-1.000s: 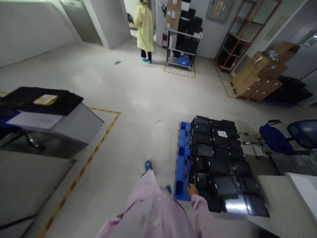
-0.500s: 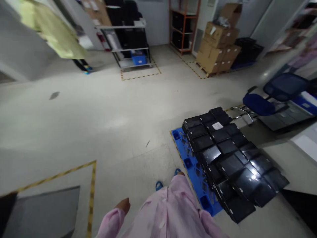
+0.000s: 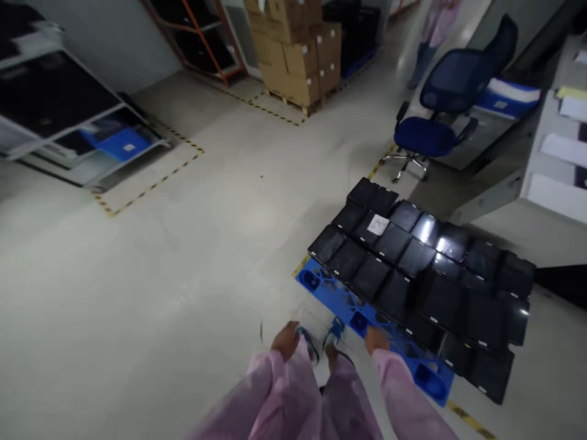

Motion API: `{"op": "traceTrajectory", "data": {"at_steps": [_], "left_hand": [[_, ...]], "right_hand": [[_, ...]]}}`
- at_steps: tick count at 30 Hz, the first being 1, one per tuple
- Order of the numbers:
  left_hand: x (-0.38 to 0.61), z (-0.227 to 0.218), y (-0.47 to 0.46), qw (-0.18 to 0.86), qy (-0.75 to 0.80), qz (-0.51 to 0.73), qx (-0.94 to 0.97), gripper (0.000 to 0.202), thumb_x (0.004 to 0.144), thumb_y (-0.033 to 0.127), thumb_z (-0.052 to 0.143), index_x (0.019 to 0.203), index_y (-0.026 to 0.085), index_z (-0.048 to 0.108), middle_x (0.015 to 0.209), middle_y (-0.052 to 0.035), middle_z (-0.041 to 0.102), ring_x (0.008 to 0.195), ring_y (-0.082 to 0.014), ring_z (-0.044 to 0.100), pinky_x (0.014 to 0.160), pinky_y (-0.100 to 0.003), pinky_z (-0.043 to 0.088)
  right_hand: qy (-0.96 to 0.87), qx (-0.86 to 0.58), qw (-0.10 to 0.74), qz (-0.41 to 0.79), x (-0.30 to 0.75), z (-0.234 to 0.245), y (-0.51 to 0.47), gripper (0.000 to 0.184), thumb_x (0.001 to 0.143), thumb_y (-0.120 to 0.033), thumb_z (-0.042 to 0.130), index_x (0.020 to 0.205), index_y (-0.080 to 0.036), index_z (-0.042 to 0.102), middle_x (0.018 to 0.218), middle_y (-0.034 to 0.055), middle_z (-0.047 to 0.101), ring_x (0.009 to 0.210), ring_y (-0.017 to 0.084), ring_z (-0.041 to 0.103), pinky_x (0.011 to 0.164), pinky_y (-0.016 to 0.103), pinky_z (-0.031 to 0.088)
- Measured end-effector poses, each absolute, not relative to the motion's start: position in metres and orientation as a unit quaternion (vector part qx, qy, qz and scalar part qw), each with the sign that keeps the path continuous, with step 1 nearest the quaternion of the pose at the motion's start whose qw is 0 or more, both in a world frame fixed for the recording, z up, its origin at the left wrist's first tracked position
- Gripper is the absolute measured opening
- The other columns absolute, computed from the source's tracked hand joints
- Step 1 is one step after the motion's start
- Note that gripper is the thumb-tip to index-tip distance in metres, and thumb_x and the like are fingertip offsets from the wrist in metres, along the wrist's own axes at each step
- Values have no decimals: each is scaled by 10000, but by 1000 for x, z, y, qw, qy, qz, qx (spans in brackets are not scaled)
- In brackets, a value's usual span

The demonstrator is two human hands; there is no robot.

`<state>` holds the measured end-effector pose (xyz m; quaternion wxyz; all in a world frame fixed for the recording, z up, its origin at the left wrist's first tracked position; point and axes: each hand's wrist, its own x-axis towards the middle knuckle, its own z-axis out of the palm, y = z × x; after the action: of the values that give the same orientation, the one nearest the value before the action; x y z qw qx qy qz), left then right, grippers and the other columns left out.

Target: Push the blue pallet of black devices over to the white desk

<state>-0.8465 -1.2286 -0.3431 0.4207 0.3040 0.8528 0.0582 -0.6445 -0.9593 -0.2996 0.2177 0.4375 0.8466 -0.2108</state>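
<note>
My left hand point(image 3: 285, 341) hangs in front of my pink coat, over the floor beside my feet. Its fingers are blurred, and no object shows in it. Lower right of centre, my right hand point(image 3: 376, 339) hangs in front of the near edge of a blue plastic pallet point(image 3: 337, 297); whether they touch I cannot tell, as its fingers are mostly hidden. Stacked in rows on that pallet are many flat, glossy black panels point(image 3: 415, 256) with small white labels at their edges. A white paper sheet point(image 3: 378, 225) lies on top of them.
Beyond the pallet stands a blue office chair point(image 3: 424, 135) by a grey bench point(image 3: 488, 195). Cardboard boxes point(image 3: 293, 67) on a wooden pallet are at the back, near an orange rack point(image 3: 195, 30). A metal cart point(image 3: 59, 116) is at left. A person point(image 3: 431, 36) is behind.
My view has turned right, so the panels and chair sit further left. Both hands now show in front of me, the right one over the pallet's edge. The person in yellow has left view.
</note>
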Motion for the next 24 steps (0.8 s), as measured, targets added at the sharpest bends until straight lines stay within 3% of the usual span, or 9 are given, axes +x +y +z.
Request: {"op": "traceTrajectory", "data": {"at_steps": [4,9,13,18,21,24], "left_hand": [[-941,-376,-1105,379,813,84,434,611,978,217,401,1551,12,450,1676,-199,381,1511,-278,421,1250,-321,312],[-1017,-443,-1000,320,778,37,539,663,984,216,429,1594,-32,354,1724,-242,246,1585,-352,258,1295,-492,214],[-1037,-473,-1005,298,779,-17,552,686,1015,302,403,1632,15,321,1754,-188,183,1598,-352,234,1290,-551,220],[-1043,-465,-1023,291,761,-47,577,670,1022,315,350,1657,104,318,1760,-104,209,1592,-283,281,1284,-535,283],[-1040,-462,-1019,302,754,-50,581,676,1006,300,374,1656,116,329,1758,-101,209,1588,-290,292,1274,-552,297],[-1037,-466,-1017,312,768,-60,556,724,987,334,429,1645,51,325,1760,-138,174,1604,-312,249,1285,-540,282]], "right_hand": [[835,444,240,-218,-736,-364,-941,391,970,-126,455,1258,-93,718,1322,211,664,1239,274,642,1026,332,493],[832,471,219,-197,-830,-425,-936,625,976,-166,417,1590,-43,418,1686,189,347,1504,275,411,1200,365,365],[827,468,253,-180,-842,-445,-942,641,989,-149,357,1616,-14,360,1734,170,205,1576,278,296,1253,409,294],[819,485,255,-169,-822,-448,-953,649,988,-128,301,1628,-27,342,1734,141,188,1590,261,279,1275,421,273],[815,489,256,-179,-827,-448,-957,668,958,-100,326,1621,-24,358,1729,144,209,1587,265,289,1270,405,292],[808,501,252,-180,-836,-448,-960,685,932,-115,406,1598,39,363,1710,220,228,1585,327,284,1265,415,302]]}}
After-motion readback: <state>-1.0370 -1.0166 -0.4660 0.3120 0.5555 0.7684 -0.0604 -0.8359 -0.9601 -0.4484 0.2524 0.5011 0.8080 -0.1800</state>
